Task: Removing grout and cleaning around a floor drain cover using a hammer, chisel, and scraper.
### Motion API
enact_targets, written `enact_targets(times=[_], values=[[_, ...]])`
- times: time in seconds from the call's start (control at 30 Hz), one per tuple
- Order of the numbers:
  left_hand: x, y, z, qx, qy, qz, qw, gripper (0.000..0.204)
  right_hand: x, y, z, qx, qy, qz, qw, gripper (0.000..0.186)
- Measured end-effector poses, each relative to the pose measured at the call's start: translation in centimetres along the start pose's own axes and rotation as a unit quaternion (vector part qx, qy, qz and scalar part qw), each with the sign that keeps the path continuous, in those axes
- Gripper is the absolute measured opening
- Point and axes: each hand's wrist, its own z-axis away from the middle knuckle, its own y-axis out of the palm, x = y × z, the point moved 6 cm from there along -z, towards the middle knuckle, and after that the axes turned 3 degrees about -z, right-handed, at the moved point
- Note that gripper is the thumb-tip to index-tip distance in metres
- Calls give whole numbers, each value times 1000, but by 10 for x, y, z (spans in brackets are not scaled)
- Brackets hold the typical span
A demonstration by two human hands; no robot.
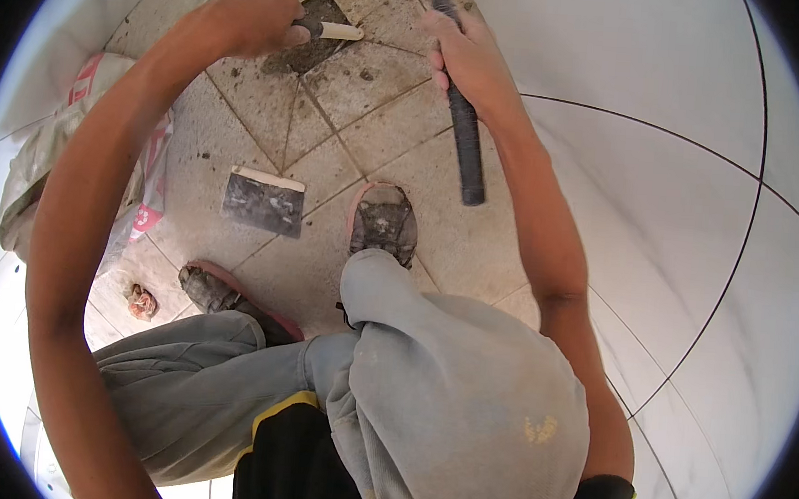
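Observation:
At the upper left, my left hand (259,26) is closed around a short tool (340,32) with a black part and a cream bar pointing right. Its exact kind cannot be made out. Just beneath it lies a dark square patch (318,54) in the tiled floor, with bits of grit around it. My right hand (466,57), raised at the upper middle, grips a hammer (468,153) near its head. The black handle hangs down toward me, and the head is partly cut off by the top edge.
Dirty beige floor tiles (364,74) surround my shoes (383,221). A dark rectangular plate (263,206) with a cream edge lies on them. A plastic sack (34,168) stands left, near a crumpled scrap (141,302). White wall tiles (640,200) rise close at right.

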Motion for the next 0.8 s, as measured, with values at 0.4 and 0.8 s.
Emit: enact_targets(times=[0.4, 0.8], values=[[-4, 7, 35, -114, -4, -16, 993, 27, -22, 19, 46, -48, 9, -53, 997, 31], [4, 8, 3, -31, 16, 7, 999, 30, -21, 11, 23, -109, 5, -57, 992, 35]])
